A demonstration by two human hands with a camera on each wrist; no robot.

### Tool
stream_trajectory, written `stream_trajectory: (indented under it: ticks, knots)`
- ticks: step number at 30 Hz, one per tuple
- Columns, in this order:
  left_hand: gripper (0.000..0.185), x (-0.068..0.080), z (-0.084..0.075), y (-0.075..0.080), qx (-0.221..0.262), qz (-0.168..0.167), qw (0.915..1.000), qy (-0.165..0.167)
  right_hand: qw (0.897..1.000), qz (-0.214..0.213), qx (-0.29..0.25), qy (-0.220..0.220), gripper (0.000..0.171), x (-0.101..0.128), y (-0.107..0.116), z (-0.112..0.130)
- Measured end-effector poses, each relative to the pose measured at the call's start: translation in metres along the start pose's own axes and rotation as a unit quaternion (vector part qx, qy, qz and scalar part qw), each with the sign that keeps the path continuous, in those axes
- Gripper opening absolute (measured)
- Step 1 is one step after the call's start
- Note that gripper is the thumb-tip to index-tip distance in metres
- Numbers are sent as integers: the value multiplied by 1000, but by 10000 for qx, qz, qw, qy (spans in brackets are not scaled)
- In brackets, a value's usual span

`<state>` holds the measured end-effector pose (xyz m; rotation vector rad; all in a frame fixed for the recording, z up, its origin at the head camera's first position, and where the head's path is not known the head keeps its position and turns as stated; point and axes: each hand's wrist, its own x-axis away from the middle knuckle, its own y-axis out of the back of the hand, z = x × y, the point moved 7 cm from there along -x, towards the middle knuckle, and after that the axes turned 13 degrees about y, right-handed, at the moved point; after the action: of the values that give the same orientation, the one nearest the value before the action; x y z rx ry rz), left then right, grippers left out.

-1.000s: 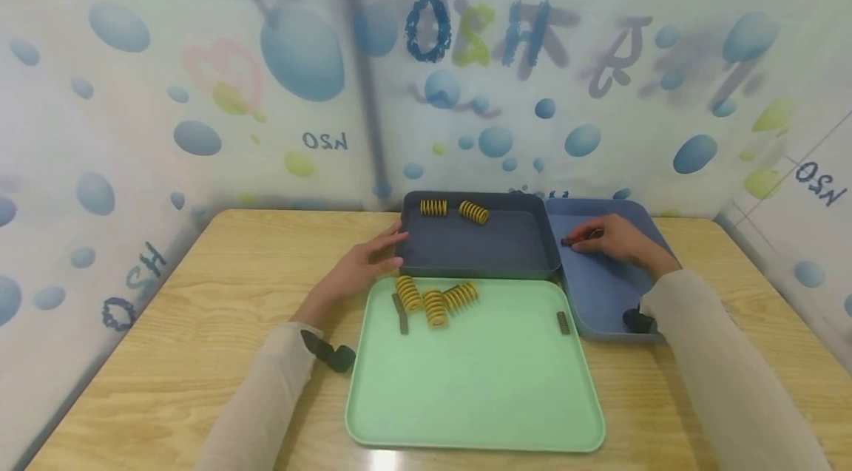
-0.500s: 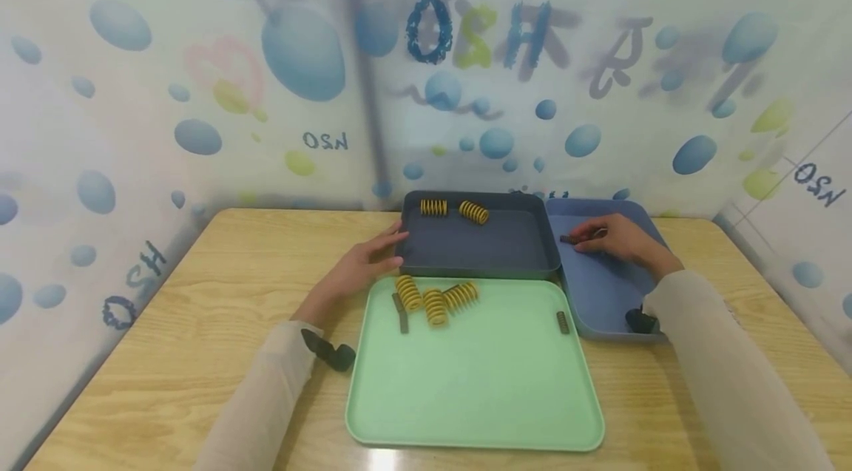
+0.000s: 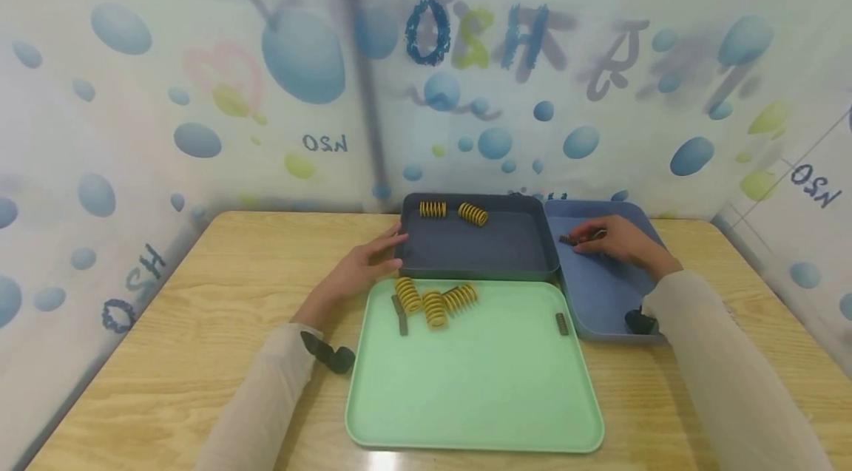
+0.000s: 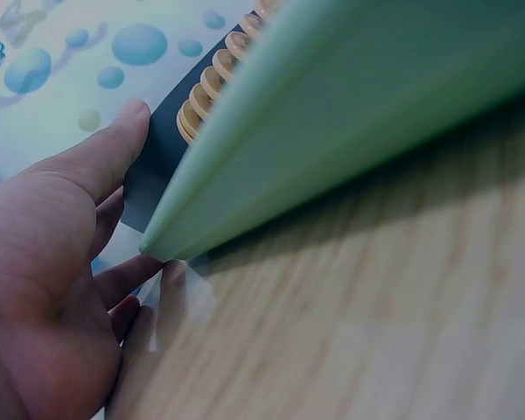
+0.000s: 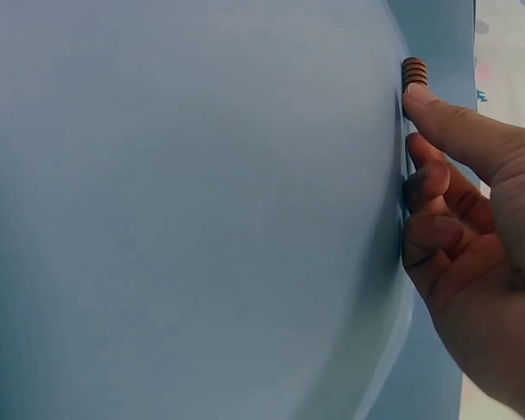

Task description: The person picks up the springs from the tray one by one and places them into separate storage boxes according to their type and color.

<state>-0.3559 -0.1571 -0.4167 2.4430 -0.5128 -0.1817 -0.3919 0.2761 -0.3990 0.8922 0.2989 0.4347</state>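
Note:
My right hand point(image 3: 615, 238) pinches a small dark brown spring point(image 3: 568, 240) between thumb and fingers, low over the blue tray point(image 3: 609, 293); in the right wrist view the coil end of the spring point(image 5: 413, 72) sticks out past the thumb. My left hand point(image 3: 362, 264) has its fingers spread at the left side of the dark grey tray point(image 3: 492, 249), beside the corner of the green tray point(image 3: 479, 390). Two yellow springs point(image 3: 473, 214) lie in the grey tray. On the green tray sit three larger yellow springs point(image 3: 435, 310) and a small dark spring point(image 3: 562, 324).
Thin dark grey-brown pieces point(image 3: 401, 315) lie by the yellow springs on the green tray. All trays stand on a wooden table point(image 3: 200, 308), against a wall covering point(image 3: 266, 72) with blue spots. Black wrist straps point(image 3: 328, 353) show on the sleeves.
Both hands stay nearly where they were. The dark spring in the right hand's fingers has shifted and turned slightly over the blue tray.

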Motion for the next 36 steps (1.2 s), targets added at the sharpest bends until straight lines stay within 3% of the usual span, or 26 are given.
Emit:
stream_trajectory:
  ticks: [8, 18, 25, 36]
  knots:
    - [56, 1, -3, 0, 17, 10, 10000, -74, 9994, 228, 258, 104, 40, 5, 8, 11]
    - [57, 1, -1, 1, -101, 26, 9999, 15, 9987, 197, 88, 467, 43, 18, 25, 50]
    - [55, 3, -5, 1, -78, 52, 10000, 16, 9926, 123, 505, 1096, 35, 32, 19, 83]
    - [56, 0, -1, 0, -103, 15, 9999, 44, 9772, -413, 454, 2031, 25, 63, 10, 125]
